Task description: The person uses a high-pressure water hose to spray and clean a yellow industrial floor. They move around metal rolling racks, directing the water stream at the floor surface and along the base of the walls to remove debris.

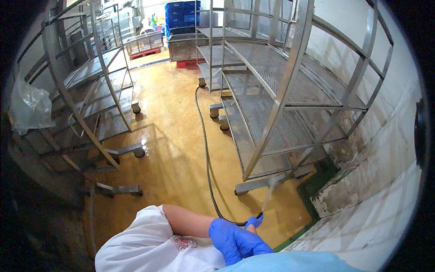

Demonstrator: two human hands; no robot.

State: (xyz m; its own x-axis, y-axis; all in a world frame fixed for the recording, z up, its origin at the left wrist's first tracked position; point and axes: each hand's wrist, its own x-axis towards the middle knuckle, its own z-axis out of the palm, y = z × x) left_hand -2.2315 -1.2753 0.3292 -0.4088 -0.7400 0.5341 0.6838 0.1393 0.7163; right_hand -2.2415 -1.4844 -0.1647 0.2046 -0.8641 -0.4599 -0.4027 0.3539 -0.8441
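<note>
My right hand point(255, 221), in a blue glove, is closed around the end of a black hose point(208, 156). A thin spray of water point(270, 192) leaves its tip point(260, 215) up toward the foot of the metal rack point(267, 131) on the right. My left hand point(231, 239), also blue-gloved, lies across my body against a light-blue garment point(294, 263). Its fingers are partly hidden, so their grip is unclear. Above that glove my forearm point(188, 221) is bare, below a white sleeve point(140, 235). Most of my right arm is hidden.
Another wheeled metal rack point(97, 90) stands left, with a clear plastic bag point(31, 106) hanging beside it. The hose runs along the wet yellow floor point(167, 136) between racks. A stained white wall point(362, 195) borders the right; blue crates point(182, 18) stand at the back.
</note>
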